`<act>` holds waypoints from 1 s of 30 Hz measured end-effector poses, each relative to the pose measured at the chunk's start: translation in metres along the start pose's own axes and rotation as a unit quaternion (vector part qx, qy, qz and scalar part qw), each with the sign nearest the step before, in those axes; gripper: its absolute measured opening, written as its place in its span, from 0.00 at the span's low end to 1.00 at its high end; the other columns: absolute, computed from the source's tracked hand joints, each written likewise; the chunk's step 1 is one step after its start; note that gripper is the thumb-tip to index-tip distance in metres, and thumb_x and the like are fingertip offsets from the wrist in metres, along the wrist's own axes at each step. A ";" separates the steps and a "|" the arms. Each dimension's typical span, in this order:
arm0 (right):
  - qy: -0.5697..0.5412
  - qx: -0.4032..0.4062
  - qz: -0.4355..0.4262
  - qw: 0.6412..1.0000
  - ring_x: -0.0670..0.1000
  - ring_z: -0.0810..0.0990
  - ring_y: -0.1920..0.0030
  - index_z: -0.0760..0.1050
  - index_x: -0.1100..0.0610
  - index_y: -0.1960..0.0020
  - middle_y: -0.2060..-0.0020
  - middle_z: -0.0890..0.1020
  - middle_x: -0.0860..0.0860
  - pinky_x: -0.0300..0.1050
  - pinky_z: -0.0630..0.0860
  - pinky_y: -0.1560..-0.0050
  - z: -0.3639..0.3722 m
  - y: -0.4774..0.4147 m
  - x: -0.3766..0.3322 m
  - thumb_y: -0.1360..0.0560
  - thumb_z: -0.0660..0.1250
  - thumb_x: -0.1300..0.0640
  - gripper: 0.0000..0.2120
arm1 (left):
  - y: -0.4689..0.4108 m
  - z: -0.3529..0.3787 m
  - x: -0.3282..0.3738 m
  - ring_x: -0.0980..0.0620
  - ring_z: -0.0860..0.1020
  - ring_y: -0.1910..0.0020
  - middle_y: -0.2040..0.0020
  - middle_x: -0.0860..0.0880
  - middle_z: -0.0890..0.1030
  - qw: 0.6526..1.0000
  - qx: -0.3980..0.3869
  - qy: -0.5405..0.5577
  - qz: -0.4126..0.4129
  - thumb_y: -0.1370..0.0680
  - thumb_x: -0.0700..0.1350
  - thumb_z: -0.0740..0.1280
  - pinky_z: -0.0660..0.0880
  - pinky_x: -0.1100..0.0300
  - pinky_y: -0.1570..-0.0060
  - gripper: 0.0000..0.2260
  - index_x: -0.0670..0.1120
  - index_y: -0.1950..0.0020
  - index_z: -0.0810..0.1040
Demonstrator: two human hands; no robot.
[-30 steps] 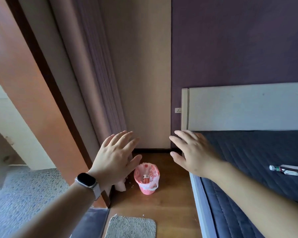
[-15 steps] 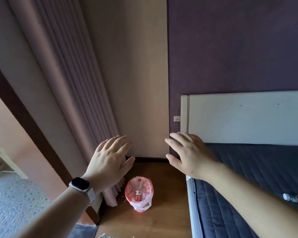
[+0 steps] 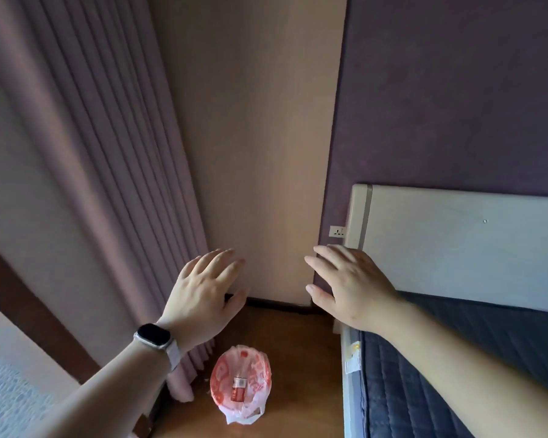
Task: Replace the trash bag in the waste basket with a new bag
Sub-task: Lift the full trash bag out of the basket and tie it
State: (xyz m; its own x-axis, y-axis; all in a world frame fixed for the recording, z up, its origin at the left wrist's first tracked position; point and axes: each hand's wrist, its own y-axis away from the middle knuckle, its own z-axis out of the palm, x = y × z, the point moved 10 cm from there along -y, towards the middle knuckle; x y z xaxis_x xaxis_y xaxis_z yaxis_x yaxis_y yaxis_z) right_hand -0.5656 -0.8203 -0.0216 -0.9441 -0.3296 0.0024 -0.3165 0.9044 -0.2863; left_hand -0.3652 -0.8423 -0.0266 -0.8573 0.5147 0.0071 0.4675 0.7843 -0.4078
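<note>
1. Plastic, thin, white with red print: the trash bag [image 3: 239, 368] lines the waste basket [image 3: 215, 374] on the wooden floor [image 3: 298, 358]. It sits between the curtain [image 3: 184, 387] hem and the side edge of the bed [image 3: 424, 390].
2. We judge the bag light, floppy, slippery and easy to tear. Only one small red item [image 3: 238, 387] lies inside.
3. Best hold, we think: the loose handle loops [image 3: 246, 417] hanging over the near rim, or pinch the folded-over edge and peel up.
4. Left hand [image 3: 203, 295] and right hand [image 3: 351, 289] are both spread, fingers straight, holding nothing, well above the basket.
5. Basket walls are mostly hidden under the bag. The red item is too small to identify. We see no new bag.
</note>
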 end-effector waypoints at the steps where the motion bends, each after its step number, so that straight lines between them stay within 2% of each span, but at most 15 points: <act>1: 0.001 -0.004 -0.002 1.000 0.54 0.71 0.35 0.70 0.52 0.33 0.34 0.73 0.51 0.53 0.70 0.37 0.006 -0.018 0.005 0.23 0.54 0.40 0.25 | -0.013 0.009 -0.012 0.46 0.73 0.34 0.33 0.49 0.75 1.000 -0.002 0.000 -0.008 0.23 0.59 0.57 0.69 0.48 0.37 0.23 0.50 0.33 0.73; 10: -0.007 -0.016 -0.049 0.999 0.55 0.70 0.33 0.69 0.52 0.32 0.33 0.72 0.52 0.54 0.68 0.35 0.046 -0.159 0.024 0.23 0.52 0.39 0.26 | -0.106 0.052 -0.100 0.46 0.72 0.34 0.32 0.50 0.74 0.998 -0.018 -0.031 -0.047 0.23 0.59 0.58 0.69 0.49 0.37 0.23 0.52 0.31 0.71; 14: -0.021 -0.021 -0.098 0.995 0.56 0.70 0.33 0.69 0.52 0.31 0.32 0.73 0.53 0.54 0.69 0.35 0.065 -0.215 0.012 0.22 0.52 0.39 0.26 | -0.118 0.055 -0.131 0.45 0.73 0.34 0.32 0.49 0.75 0.996 -0.018 -0.046 -0.079 0.22 0.61 0.54 0.71 0.48 0.38 0.24 0.51 0.31 0.72; 18: -0.052 -0.020 -0.160 0.985 0.57 0.71 0.33 0.70 0.54 0.31 0.33 0.74 0.54 0.54 0.69 0.34 0.087 -0.265 -0.013 0.23 0.53 0.40 0.26 | -0.112 0.066 -0.173 0.45 0.72 0.32 0.31 0.48 0.73 0.989 -0.026 -0.057 -0.136 0.23 0.60 0.57 0.70 0.47 0.36 0.23 0.51 0.31 0.71; 26: -0.091 -0.043 -0.324 0.941 0.52 0.68 0.31 0.66 0.51 0.29 0.30 0.70 0.50 0.51 0.67 0.34 0.139 -0.352 -0.058 0.22 0.51 0.38 0.27 | -0.101 0.083 -0.235 0.46 0.73 0.34 0.33 0.48 0.75 0.957 -0.025 -0.109 -0.268 0.23 0.59 0.62 0.71 0.48 0.37 0.22 0.51 0.32 0.72; 30: -0.101 -0.059 -0.399 0.910 0.53 0.66 0.29 0.64 0.51 0.27 0.29 0.68 0.51 0.51 0.65 0.32 0.163 -0.397 -0.056 0.22 0.50 0.37 0.28 | -0.111 0.104 -0.248 0.47 0.71 0.32 0.32 0.49 0.74 0.925 -0.030 -0.120 -0.359 0.23 0.60 0.59 0.70 0.49 0.35 0.23 0.52 0.31 0.70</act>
State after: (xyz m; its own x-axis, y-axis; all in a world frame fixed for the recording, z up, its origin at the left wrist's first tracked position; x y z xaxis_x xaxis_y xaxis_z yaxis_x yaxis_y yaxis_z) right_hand -0.3719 -1.2047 -0.0647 -0.3779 -0.9257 -0.0155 -0.9120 0.3750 -0.1664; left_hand -0.2270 -1.0927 -0.0782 -0.9714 -0.2319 0.0503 -0.2355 0.9156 -0.3259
